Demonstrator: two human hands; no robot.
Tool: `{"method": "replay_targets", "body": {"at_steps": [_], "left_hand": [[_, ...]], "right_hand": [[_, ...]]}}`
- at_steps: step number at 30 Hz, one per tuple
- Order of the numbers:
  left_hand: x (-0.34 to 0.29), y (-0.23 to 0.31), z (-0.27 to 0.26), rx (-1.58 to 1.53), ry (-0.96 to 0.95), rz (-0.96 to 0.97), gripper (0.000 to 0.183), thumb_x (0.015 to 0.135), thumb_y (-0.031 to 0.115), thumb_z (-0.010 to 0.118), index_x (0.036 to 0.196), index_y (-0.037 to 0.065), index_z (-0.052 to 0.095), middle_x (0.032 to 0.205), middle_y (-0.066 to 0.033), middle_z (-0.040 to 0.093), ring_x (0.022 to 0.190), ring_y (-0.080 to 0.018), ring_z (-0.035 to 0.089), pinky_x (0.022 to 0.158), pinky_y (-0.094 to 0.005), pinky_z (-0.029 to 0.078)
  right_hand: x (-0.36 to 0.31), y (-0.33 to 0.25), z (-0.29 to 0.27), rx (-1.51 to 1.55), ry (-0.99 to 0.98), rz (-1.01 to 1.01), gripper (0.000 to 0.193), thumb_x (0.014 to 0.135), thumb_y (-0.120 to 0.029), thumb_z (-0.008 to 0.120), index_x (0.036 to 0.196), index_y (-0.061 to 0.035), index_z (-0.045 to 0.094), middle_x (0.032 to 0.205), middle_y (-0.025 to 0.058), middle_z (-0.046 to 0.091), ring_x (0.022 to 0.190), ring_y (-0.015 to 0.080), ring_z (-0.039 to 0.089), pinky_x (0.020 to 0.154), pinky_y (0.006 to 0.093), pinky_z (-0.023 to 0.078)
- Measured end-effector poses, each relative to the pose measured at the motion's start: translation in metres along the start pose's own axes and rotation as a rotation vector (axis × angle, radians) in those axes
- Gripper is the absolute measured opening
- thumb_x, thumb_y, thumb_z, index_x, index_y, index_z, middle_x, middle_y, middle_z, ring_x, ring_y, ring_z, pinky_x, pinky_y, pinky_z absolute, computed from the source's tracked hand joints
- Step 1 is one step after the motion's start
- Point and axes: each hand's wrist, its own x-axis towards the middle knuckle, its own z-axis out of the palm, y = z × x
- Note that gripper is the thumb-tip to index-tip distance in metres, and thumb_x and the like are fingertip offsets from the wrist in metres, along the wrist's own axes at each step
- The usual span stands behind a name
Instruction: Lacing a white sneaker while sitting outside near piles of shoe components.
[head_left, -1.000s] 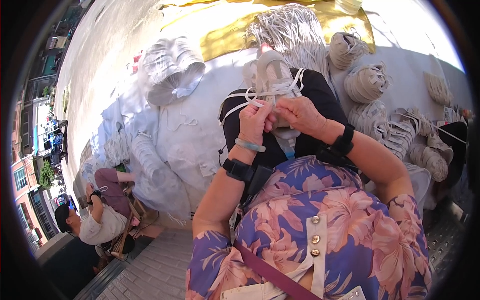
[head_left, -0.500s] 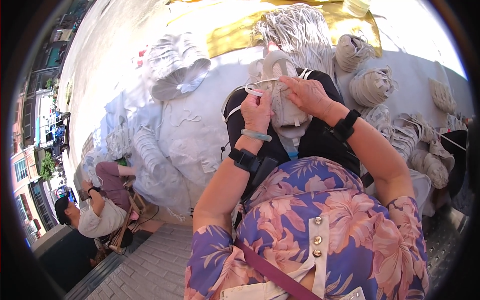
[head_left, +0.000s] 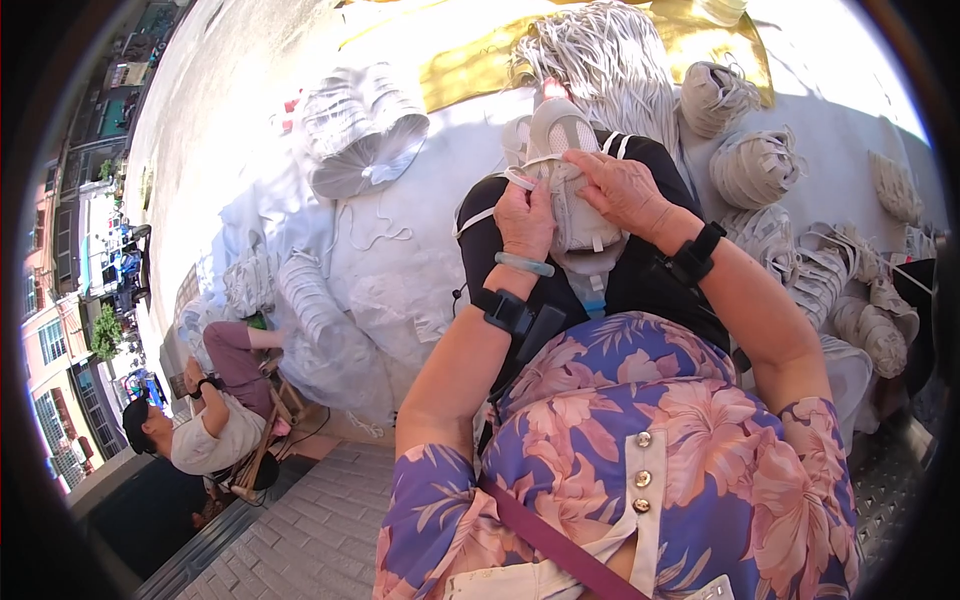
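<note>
On the dark-clothed lap [head_left: 645,285], a pale shoe [head_left: 578,222] sits between both hands. The left hand [head_left: 526,218] pinches a white lace [head_left: 516,179]; the right hand [head_left: 625,192] curls over the shoe, its exact grip hidden. Another shoe [head_left: 515,142] is mostly covered.

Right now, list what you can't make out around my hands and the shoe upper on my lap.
All in the head view:
- Fingertips of the left hand on the white lace: hidden by its curled fingers.
- Palm of the right hand: hidden by the back of that hand.
- Most of the second upper: hidden behind the front shoe upper.
- Yellow sheet's far side: cut off by the top edge.
</note>
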Motion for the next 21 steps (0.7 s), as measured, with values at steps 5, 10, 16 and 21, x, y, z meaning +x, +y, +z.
{"method": "replay_targets", "body": {"at_steps": [5, 10, 16, 21], "left_hand": [[0.007, -0.016, 0.000, 0.051, 0.047, 0.219, 0.014, 0.085, 0.013, 0.055, 0.076, 0.002, 0.053, 0.056, -0.0013, 0.052, 0.044, -0.0066, 0.049, 0.040, -0.0215, 0.039], [0.003, 0.001, 0.002, 0.261, 0.077, 0.373, 0.011, 0.082, 0.011, 0.054, 0.078, 0.001, 0.053, 0.056, -0.0095, 0.054, 0.048, -0.0201, 0.054, 0.046, -0.0303, 0.044], [0.001, 0.015, -0.002, 0.482, 0.073, 0.586, 0.011, 0.080, 0.011, 0.055, 0.081, 0.001, 0.054, 0.066, -0.0189, 0.057, 0.063, -0.0373, 0.057, 0.056, -0.0416, 0.046], [0.002, 0.015, 0.001, 0.542, 0.003, 0.599, 0.011, 0.080, 0.013, 0.055, 0.081, 0.001, 0.055, 0.066, -0.0189, 0.058, 0.062, -0.0378, 0.057, 0.056, -0.0435, 0.045]], "right_hand": [[0.001, -0.005, 0.001, -0.002, -0.008, -0.001, 0.043, 0.077, -0.013, 0.057, 0.118, -0.0118, 0.043, 0.102, 0.0127, 0.058, 0.090, 0.0306, 0.058, 0.075, 0.0383, 0.047], [-0.001, -0.004, 0.000, 0.005, 0.000, -0.004, 0.044, 0.077, -0.012, 0.058, 0.118, -0.0116, 0.043, 0.104, 0.0126, 0.058, 0.092, 0.0302, 0.058, 0.076, 0.0379, 0.047], [0.000, -0.003, 0.002, 0.000, 0.037, -0.034, 0.045, 0.076, -0.011, 0.058, 0.119, -0.0117, 0.043, 0.106, 0.0125, 0.058, 0.093, 0.0302, 0.058, 0.077, 0.0373, 0.047], [0.000, -0.002, 0.005, -0.024, 0.033, -0.011, 0.045, 0.076, -0.012, 0.058, 0.119, -0.0124, 0.043, 0.106, 0.0123, 0.058, 0.093, 0.0297, 0.058, 0.078, 0.0373, 0.047]]}}
